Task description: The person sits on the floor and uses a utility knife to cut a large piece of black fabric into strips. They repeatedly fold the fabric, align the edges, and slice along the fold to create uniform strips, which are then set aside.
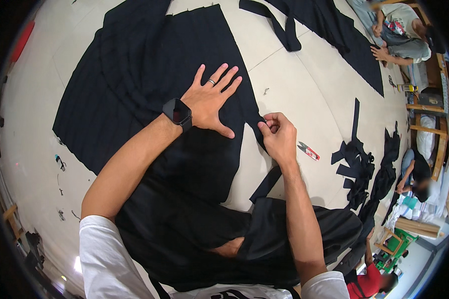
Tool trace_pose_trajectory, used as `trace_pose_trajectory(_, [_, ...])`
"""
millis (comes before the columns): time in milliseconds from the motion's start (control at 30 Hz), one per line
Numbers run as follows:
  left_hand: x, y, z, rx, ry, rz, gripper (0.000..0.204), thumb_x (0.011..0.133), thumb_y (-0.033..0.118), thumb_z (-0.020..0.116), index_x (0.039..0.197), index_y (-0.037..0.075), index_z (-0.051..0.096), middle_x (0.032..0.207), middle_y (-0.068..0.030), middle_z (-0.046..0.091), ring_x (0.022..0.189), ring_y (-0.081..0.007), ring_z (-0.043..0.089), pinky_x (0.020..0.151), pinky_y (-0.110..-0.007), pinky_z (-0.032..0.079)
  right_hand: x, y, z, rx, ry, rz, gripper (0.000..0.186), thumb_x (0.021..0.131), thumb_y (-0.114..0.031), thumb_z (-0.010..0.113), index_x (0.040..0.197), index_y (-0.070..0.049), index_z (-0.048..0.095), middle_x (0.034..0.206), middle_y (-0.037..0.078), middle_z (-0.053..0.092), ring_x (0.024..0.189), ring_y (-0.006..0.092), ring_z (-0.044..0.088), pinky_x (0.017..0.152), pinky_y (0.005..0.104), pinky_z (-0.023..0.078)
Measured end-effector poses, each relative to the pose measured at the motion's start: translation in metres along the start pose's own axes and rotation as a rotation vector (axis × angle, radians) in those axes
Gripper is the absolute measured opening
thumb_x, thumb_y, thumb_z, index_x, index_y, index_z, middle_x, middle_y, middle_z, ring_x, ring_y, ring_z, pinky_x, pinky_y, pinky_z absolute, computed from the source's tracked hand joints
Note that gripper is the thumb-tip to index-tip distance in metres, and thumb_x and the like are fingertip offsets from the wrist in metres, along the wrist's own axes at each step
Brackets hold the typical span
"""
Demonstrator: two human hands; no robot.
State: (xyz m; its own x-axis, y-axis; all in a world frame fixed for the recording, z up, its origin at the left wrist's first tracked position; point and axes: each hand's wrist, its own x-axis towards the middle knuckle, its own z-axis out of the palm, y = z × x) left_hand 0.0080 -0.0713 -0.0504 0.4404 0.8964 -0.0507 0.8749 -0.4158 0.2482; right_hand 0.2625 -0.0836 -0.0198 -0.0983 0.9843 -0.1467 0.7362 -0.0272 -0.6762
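My left hand [208, 101] lies flat with its fingers spread on a large piece of black fabric [134, 74] that covers the pale floor. It wears a ring, and a black smartwatch [176, 111] is on that wrist. Just to the right, my right hand [280, 136] pinches a narrow black fabric strip [258, 130] at the cloth's right edge. The strip parts from the main piece at a notch and hangs toward my lap. Small thread snips [309, 151] with red handles lie on the floor right of my right hand.
Black fabric scraps [355, 167] lie in a heap to the right. Another black fabric piece [329, 30] stretches across the upper right, where a person's hand [380, 53] rests at its edge. More people sit along the right side near wooden frames [429, 129]. A tiled floor [304, 89] runs between.
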Motion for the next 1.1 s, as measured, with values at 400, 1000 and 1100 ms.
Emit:
trace_pose_trajectory(400, [-0.001,0.004,-0.004,0.01,0.009,0.004,0.147,0.058,0.096,0.067,0.165,0.005,0.024,0.173,-0.0189,0.016,0.16,-0.039,0.012,0.12,-0.074,0.01,-0.002,-0.002,-0.001,-0.061,0.007,-0.022,0.02,0.085,-0.009,0.077,0.098,0.002,0.069,0.083,0.015,0.071,0.075,0.0302,0.066,0.074,0.0411,0.054])
trace_pose_trajectory(1000, [-0.004,0.003,-0.001,-0.006,0.07,0.034,0.147,0.059,0.099,0.061,0.163,0.002,0.027,0.172,-0.0208,0.018,0.16,-0.0395,0.013,0.121,-0.073,0.011,-0.01,-0.018,0.006,-0.073,0.037,-0.19,0.026,0.09,-0.01,0.074,0.113,0.002,0.072,0.101,0.017,0.071,0.086,0.028,0.068,0.079,0.0395,0.055])
trace_pose_trajectory(1100, [-0.007,0.002,-0.002,-0.002,0.069,0.04,0.147,0.059,0.1,0.06,0.162,0.001,0.027,0.172,-0.0225,0.017,0.16,-0.0411,0.013,0.121,-0.072,0.012,0.001,-0.027,0.004,-0.049,0.134,-0.183,0.029,0.091,-0.012,0.074,0.116,0.003,0.072,0.104,0.017,0.07,0.09,0.0318,0.07,0.081,0.0418,0.056])
